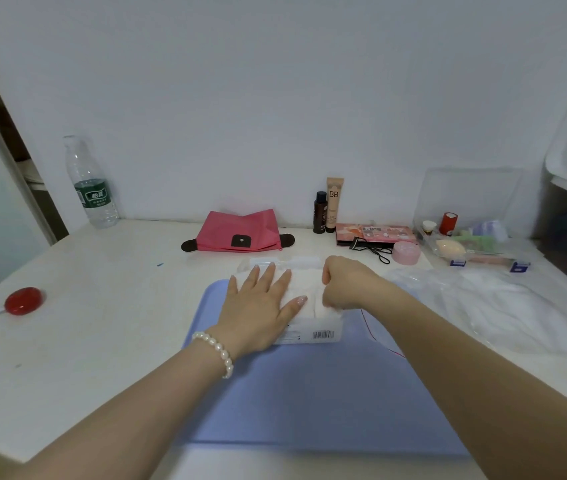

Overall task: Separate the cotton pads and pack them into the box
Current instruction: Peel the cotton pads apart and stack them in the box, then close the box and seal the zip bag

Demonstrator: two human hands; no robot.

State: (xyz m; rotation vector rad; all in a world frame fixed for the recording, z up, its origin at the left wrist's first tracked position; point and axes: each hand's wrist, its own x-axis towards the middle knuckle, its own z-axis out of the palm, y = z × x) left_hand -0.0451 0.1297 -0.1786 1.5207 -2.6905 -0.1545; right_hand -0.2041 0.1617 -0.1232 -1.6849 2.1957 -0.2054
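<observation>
A white pack of cotton pads (309, 327) with a barcode on its near edge lies on a blue mat (309, 393). My left hand (261, 306) rests flat on the pack with fingers spread, a pearl bracelet on the wrist. My right hand (344, 282) is closed, pinching the white cotton at the pack's far right end. A small clear plastic box (285, 263) sits just behind the pack, partly hidden by my fingers.
Along the wall stand a water bottle (89, 181), a pink pouch (237, 232), a dark bottle and BB tube (334, 202), a palette, a pink jar (406, 252) and a clear organizer (472, 237). A crumpled plastic bag (503, 306) lies right; a red round object (24, 301) left.
</observation>
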